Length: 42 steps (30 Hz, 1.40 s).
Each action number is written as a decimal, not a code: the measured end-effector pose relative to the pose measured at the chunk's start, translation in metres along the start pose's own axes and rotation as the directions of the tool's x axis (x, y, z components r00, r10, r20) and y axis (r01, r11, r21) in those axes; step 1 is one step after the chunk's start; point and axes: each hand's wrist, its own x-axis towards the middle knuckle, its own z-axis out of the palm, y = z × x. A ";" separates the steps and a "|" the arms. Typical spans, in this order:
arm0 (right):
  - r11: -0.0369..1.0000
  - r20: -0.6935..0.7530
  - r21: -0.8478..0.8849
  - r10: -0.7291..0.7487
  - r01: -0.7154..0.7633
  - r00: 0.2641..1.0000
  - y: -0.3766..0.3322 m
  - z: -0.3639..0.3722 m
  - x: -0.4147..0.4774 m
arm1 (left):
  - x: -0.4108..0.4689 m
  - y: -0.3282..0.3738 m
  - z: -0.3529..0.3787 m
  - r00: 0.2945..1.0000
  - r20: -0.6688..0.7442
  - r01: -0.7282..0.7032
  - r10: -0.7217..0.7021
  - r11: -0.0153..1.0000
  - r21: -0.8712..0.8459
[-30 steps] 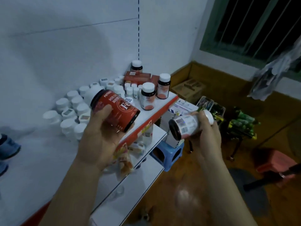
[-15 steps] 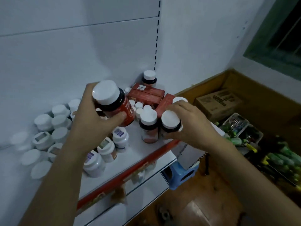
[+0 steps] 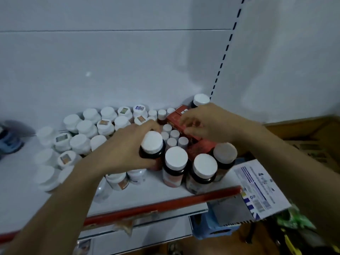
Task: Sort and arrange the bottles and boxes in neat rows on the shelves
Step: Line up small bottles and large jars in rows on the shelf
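Dark white-capped bottle (image 3: 151, 146) clasped by left hand (image 3: 123, 151) fingers, right hand (image 3: 211, 124) fingers blurred over red box (image 3: 173, 120), grip cannot tell

Both bare forearms reach forward from the lower edge. The left grip (image 3: 127, 150) is curled round a bottle (image 3: 152, 144), thumb on the near side, fingers on the far side. The right grip (image 3: 207, 122) is higher, palm down, fingers half bent and blurred; whether it holds anything is unclear.
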 end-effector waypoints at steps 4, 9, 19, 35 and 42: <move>0.966 0.232 -0.245 -0.022 0.081 0.972 0.002 0.009 0.045 | 0.002 0.001 0.005 0.996 0.084 0.011 -0.030 0.975 0.223; 0.915 0.284 -0.393 0.030 0.088 0.958 -0.001 0.020 0.054 | 0.014 0.011 -0.011 0.977 0.194 0.058 -0.090 0.985 0.165; 0.917 0.256 -0.371 -0.050 0.146 0.965 0.012 0.030 0.054 | 0.110 -0.001 -0.003 0.925 0.195 0.202 -0.327 0.856 0.476; 0.907 -0.251 0.418 0.160 -0.042 0.955 0.024 -0.017 0.014 | 0.066 -0.001 -0.044 0.949 -0.107 0.276 -0.295 0.948 -0.160; 0.557 -0.391 0.804 0.235 0.207 0.890 -0.071 -0.019 -0.002 | -0.032 -0.021 -0.044 0.864 -0.330 -0.240 -0.380 0.266 -0.934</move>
